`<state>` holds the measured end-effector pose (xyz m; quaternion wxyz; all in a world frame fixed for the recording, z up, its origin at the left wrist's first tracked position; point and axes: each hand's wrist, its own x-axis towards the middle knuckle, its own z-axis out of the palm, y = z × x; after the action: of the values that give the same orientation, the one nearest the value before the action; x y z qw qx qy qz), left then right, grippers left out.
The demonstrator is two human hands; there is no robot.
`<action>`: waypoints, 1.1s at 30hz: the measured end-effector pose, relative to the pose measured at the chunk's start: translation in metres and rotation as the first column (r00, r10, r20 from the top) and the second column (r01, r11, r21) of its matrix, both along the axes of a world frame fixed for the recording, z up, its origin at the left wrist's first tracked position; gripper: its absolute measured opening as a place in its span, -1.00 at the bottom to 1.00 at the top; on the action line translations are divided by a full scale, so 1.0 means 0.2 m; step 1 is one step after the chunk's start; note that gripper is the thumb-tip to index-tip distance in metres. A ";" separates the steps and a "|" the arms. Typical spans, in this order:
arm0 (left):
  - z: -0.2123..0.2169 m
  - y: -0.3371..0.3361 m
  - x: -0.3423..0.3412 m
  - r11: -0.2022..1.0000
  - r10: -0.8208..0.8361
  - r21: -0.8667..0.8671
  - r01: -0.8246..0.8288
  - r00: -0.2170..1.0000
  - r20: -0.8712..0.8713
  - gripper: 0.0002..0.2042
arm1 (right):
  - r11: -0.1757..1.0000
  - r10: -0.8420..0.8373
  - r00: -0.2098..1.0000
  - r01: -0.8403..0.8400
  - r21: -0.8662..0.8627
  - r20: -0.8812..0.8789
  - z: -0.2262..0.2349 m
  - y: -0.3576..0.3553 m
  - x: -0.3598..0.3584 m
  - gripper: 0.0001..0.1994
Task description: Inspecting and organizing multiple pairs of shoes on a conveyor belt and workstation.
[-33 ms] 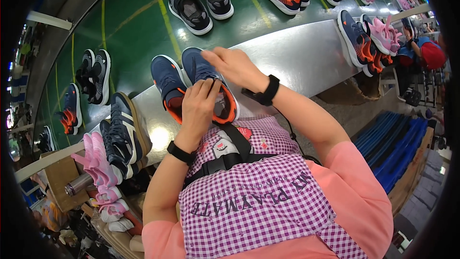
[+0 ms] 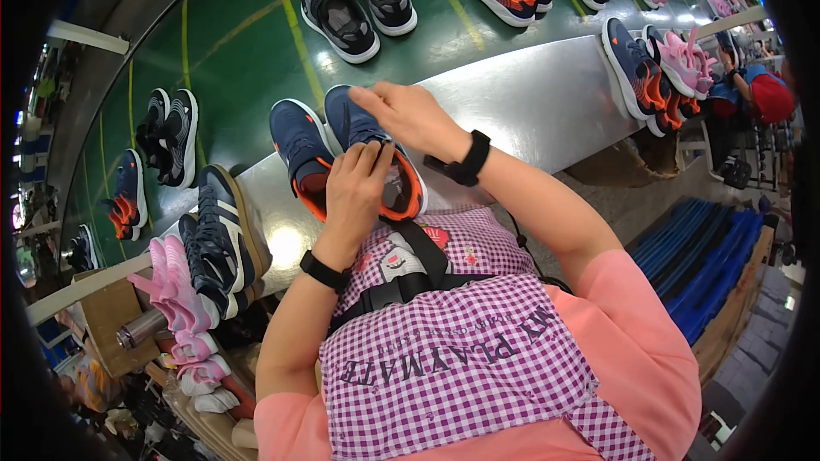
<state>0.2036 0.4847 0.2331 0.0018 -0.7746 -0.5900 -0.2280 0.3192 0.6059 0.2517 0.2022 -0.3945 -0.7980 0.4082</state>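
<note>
Hands partly hiding navy sneaker, black shoes beyond, pink shoes left

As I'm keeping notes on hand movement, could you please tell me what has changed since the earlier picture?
The right hand has shifted slightly to the left at the right-hand navy shoe; no hold was visibly taken or let go. The left hand stays at that shoe's opening, and the left-hand navy shoe and green belt look unmoved.
</note>
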 end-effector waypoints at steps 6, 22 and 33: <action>-0.04 -0.01 0.03 0.999 0.022 -0.040 -0.023 1.000 -0.018 -0.68 | 0.999 -0.024 0.998 0.022 0.046 0.054 -0.09 0.05 -0.15 -0.56; -0.06 0.02 0.02 1.000 0.021 0.006 -0.020 0.995 -0.094 -0.74 | 0.374 -0.306 0.931 -0.075 -0.924 -0.199 -0.42 -0.09 0.25 -0.65; -0.10 0.01 0.03 0.999 0.038 0.022 -0.036 0.995 -0.091 -0.72 | 0.333 -0.309 0.943 -0.018 -0.943 -0.128 -0.47 -0.18 0.24 -0.59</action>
<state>0.2093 0.4867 0.2129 0.0407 -0.7731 -0.6011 -0.1982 0.3679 0.5705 0.1581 0.0889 -0.4459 -0.3441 0.8215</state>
